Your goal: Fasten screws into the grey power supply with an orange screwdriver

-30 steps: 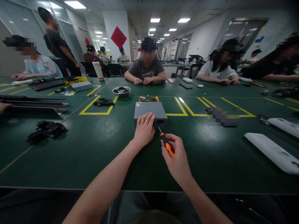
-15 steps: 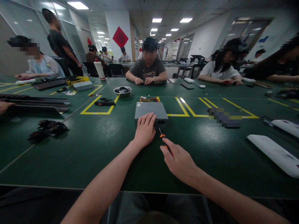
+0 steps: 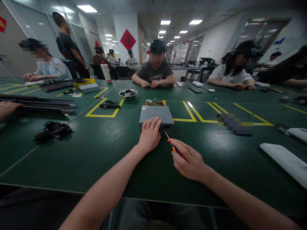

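Observation:
A grey computer power supply (image 3: 157, 114) lies on the green table, its dark socket facing me and its bundle of coloured wires (image 3: 154, 103) at the far side. Over its front edge my left hand (image 3: 150, 133) is closed, fingers on the top and palm against the near face; the thumb is mostly hidden. My right hand (image 3: 189, 158) grips a screwdriver (image 3: 169, 140) with an orange and black handle. The screwdriver's thin shaft points up and left at the near face, close to the socket. Its tip appears slightly apart from the case.
A metal bowl (image 3: 128, 94) of small dark parts stands beyond the power supply. Black parts (image 3: 53, 131) and long dark metal rails (image 3: 45, 105) lie left, with another person's hand (image 3: 8, 108) on the rails. A white casing (image 3: 285, 161) lies right. A person (image 3: 154, 70) sits opposite.
My right hand has drawn the screwdriver slightly back and right, its shaft more slanted and its tip farther from the power supply. My left hand stays on the case. The view has shifted slightly.

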Action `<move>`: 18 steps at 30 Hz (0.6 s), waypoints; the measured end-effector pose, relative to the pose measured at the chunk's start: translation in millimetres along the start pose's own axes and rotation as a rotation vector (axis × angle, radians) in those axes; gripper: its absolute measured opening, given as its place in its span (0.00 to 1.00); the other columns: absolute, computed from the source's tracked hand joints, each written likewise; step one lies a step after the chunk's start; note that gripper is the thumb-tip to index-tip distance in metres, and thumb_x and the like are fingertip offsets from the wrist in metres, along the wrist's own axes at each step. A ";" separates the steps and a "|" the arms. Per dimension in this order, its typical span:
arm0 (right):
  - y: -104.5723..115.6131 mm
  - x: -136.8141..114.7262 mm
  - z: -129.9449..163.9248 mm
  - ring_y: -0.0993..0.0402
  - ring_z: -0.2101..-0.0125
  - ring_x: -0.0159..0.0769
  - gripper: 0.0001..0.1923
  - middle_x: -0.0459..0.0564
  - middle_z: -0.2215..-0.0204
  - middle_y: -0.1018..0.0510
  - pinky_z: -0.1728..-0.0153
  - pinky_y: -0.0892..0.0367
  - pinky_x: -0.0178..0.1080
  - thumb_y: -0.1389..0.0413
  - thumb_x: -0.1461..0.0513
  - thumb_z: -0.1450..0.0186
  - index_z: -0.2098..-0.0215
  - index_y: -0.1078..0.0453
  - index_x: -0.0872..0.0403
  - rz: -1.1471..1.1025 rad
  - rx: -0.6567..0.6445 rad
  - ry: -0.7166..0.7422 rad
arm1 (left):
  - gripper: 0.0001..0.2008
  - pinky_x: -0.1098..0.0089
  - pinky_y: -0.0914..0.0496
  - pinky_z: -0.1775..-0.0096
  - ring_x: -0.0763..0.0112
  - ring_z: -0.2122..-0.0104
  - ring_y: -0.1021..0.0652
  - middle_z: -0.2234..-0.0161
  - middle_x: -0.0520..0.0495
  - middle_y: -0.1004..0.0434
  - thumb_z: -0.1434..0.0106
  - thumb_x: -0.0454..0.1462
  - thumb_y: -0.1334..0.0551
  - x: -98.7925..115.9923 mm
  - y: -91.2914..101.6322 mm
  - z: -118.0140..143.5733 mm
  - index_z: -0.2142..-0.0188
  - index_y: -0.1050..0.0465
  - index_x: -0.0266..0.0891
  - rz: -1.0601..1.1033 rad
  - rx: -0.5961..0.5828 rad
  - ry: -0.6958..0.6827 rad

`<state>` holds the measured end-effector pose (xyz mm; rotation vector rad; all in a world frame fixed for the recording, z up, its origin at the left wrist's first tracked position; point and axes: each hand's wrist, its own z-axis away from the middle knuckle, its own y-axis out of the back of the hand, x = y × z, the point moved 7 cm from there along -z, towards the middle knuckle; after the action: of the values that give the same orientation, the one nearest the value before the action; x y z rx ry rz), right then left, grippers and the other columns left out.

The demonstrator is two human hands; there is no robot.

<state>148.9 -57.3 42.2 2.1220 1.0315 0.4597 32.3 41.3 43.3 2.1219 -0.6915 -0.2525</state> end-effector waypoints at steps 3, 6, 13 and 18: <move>-9.2 3.1 1.4 0.37 0.47 0.42 0.16 0.47 0.49 0.30 0.53 0.32 0.45 0.46 0.67 0.42 0.57 0.32 0.43 -0.082 -0.100 -0.059 | 0.25 0.58 0.49 0.44 0.61 0.43 0.43 0.42 0.43 0.42 0.42 0.33 0.47 0.1 0.1 0.0 0.44 0.45 0.36 0.001 -0.002 -0.002; -10.6 7.2 0.7 0.35 0.49 0.42 0.15 0.46 0.51 0.28 0.54 0.32 0.46 0.44 0.66 0.43 0.60 0.30 0.42 -0.116 -0.124 -0.116 | 0.25 0.58 0.49 0.44 0.60 0.43 0.42 0.43 0.42 0.42 0.42 0.33 0.47 -0.1 0.2 -0.1 0.44 0.45 0.36 0.001 0.004 0.000; -8.7 -6.8 -4.8 0.40 0.46 0.43 0.17 0.48 0.48 0.31 0.53 0.33 0.47 0.46 0.67 0.41 0.56 0.32 0.43 -0.100 -0.110 -0.026 | 0.25 0.58 0.49 0.43 0.61 0.43 0.42 0.43 0.42 0.42 0.42 0.33 0.47 0.0 0.8 0.1 0.44 0.45 0.36 0.003 0.003 -0.004; -16.0 -6.0 -3.9 0.37 0.47 0.42 0.17 0.46 0.49 0.30 0.59 0.29 0.42 0.47 0.67 0.40 0.56 0.32 0.40 0.009 -0.197 -0.012 | 0.25 0.59 0.50 0.43 0.61 0.43 0.43 0.43 0.43 0.42 0.42 0.33 0.48 -0.1 0.8 -0.1 0.44 0.45 0.35 0.000 -0.004 -0.003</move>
<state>134.5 -53.6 33.1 1.9527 0.9304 0.5296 32.0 41.0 44.1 2.1179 -0.6925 -0.2563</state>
